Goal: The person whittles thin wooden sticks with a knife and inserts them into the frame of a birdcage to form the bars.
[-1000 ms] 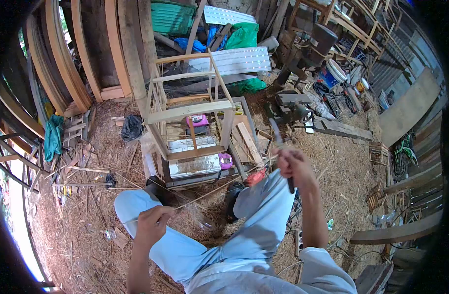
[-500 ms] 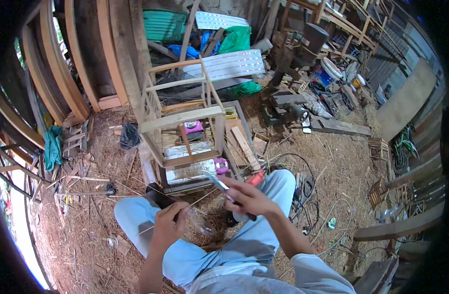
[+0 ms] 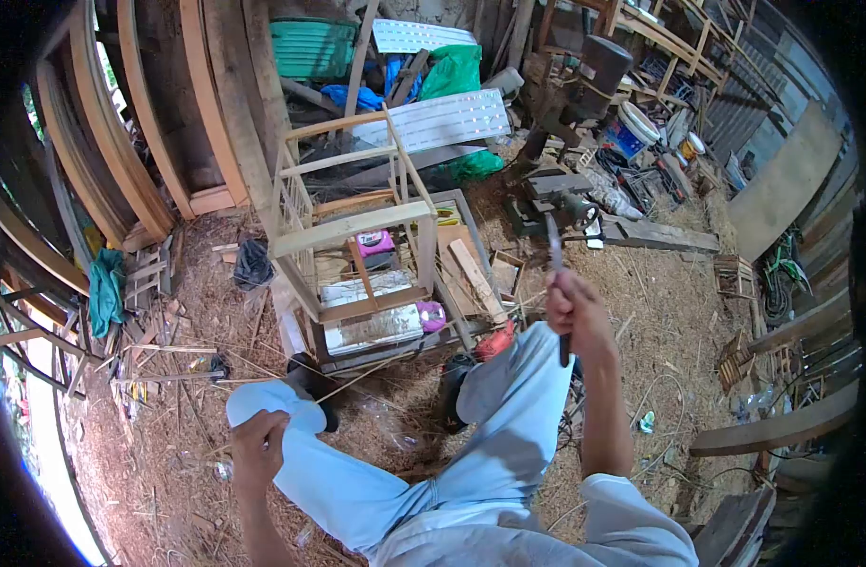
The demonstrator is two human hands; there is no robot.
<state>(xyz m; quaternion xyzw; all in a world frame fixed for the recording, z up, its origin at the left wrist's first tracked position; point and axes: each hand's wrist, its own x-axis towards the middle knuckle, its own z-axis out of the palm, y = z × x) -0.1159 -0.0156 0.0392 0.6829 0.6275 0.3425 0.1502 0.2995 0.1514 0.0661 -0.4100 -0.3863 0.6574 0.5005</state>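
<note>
My right hand is raised above my right knee. Its fingers are wrapped round the dark handle of a knife, whose blade points up and away from me. My left hand is closed beside my left knee, pinching a thin wooden strip. The strip slants away between my knees toward the wooden frame, and part of it near the hand is hard to make out. A pale wooden frame with slats stands in front of me, apart from both hands.
Under the frame lie a pink-and-grey package and a purple roll. A red object is beside my right knee. Wood shavings and scraps cover the floor. A machine stands at the back; curved planks lean left.
My right hand has swung up and to the right with the knife, away from the strip. My left hand has moved left and down, and the two hands are farther apart.
</note>
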